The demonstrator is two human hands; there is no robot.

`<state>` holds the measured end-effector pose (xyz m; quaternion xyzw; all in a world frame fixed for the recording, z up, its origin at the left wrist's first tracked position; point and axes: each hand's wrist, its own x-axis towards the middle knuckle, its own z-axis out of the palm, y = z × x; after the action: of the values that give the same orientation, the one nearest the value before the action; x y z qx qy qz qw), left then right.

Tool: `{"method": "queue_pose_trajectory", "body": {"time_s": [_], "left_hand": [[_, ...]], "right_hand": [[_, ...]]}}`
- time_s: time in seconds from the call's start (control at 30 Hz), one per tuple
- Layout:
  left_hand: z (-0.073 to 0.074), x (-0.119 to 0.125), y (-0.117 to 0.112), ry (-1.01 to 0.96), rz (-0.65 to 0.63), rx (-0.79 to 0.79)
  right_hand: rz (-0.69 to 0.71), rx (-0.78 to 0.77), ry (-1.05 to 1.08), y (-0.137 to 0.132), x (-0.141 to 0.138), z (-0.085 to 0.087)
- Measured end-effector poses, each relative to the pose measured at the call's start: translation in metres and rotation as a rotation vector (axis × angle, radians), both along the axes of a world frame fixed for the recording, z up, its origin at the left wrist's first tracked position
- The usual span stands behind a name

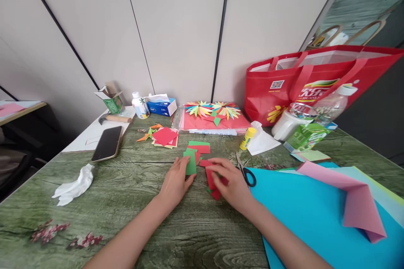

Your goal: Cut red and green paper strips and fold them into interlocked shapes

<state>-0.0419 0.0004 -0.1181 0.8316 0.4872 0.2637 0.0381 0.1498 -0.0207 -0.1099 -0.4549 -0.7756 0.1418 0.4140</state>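
My left hand (175,182) lies flat on the green table, fingers stretched out, its tips resting on a green paper piece (191,164). My right hand (232,181) is curled over a folded red paper piece (211,178) and pinches it against the table. More small red and green paper squares (199,147) lie just beyond both hands. Black-handled scissors (246,173) lie beside my right hand.
Large blue (303,214) and pink (356,201) paper sheets lie at the right. A yellow glue stick (248,138), a phone (107,143), a crumpled tissue (74,185), paper stars (211,110), a tissue box (161,106) and a red bag (315,82) stand farther back.
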Motion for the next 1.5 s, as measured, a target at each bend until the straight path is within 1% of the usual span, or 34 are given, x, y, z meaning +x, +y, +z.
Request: {"method": "queue_pose_trajectory", "body": {"time_s": [0.07,0.1,0.17,0.23,0.3,0.33,0.4,0.43,0.47,0.53,0.6,0.63,0.7,0.73,0.83,0.9,1.0,1.07,1.23,1.3,1.37,1.43,1.5], "left_hand": [[0.001,0.000,0.000,0.010,0.005,0.022],[0.000,0.001,0.001,0.010,0.009,0.029],[-0.001,0.001,0.002,0.016,0.017,0.038],[-0.002,0.000,0.003,0.026,0.038,0.045],[-0.001,-0.001,0.002,0.005,0.113,0.056],[0.001,-0.001,0.001,-0.034,0.173,0.060],[0.008,-0.001,-0.004,-0.177,0.300,0.078],[0.012,-0.001,-0.007,-0.285,0.331,0.091],[0.016,0.000,-0.010,-0.412,0.328,0.092],[0.023,0.003,-0.014,-0.680,0.298,-0.012],[0.027,0.008,-0.017,-0.917,0.210,-0.241],[0.028,0.011,-0.018,-0.995,0.156,-0.357],[0.030,0.016,-0.018,-1.074,0.072,-0.535],[0.031,0.017,-0.018,-1.089,0.050,-0.586],[0.032,0.020,-0.018,-1.115,0.010,-0.674],[0.033,0.020,-0.017,-1.127,-0.026,-0.756],[0.032,0.019,-0.017,-1.144,-0.058,-0.894],[0.031,0.018,-0.016,-1.154,-0.062,-0.949],[0.031,0.016,-0.014,-1.178,-0.059,-0.966],[0.031,0.016,-0.013,-1.204,-0.047,-0.967],[0.031,0.015,-0.012,-1.231,-0.038,-0.988],[0.031,0.014,-0.011,-1.236,-0.047,-1.010],[0.030,0.013,-0.011,-1.227,-0.066,-1.020]], "right_hand": [[0.116,-0.041,-0.106,-0.003,-0.004,-0.002],[0.143,-0.059,-0.164,-0.005,-0.005,-0.003],[0.147,-0.088,-0.249,-0.006,-0.006,-0.006],[0.126,-0.108,-0.274,-0.005,-0.006,-0.008],[0.127,-0.123,-0.256,-0.005,-0.004,-0.008],[0.137,-0.130,-0.235,-0.005,-0.004,-0.007],[0.155,-0.148,-0.165,-0.004,-0.004,-0.005],[0.153,-0.164,-0.115,-0.004,-0.004,-0.004],[0.138,-0.184,-0.054,-0.004,-0.005,-0.003],[0.079,-0.245,0.113,-0.003,-0.006,-0.001],[0.022,-0.326,0.341,-0.001,-0.006,0.000],[0.010,-0.371,0.461,0.000,-0.007,0.001],[0.031,-0.474,0.662,0.001,-0.007,0.003],[0.055,-0.527,0.725,0.001,-0.007,0.004],[0.109,-0.657,0.803,0.000,-0.007,0.008],[0.115,-0.690,0.827,-0.001,-0.008,0.009],[0.116,-0.699,0.851,-0.001,-0.009,0.007],[0.124,-0.697,0.843,-0.001,-0.009,0.006],[0.186,-0.661,0.731,-0.003,-0.009,0.012],[0.232,-0.593,0.638,-0.005,-0.008,0.016],[0.250,-0.470,0.519,-0.006,-0.007,0.017],[0.220,-0.354,0.428,-0.005,-0.006,0.015],[0.177,-0.301,0.389,-0.004,-0.006,0.013]]}}
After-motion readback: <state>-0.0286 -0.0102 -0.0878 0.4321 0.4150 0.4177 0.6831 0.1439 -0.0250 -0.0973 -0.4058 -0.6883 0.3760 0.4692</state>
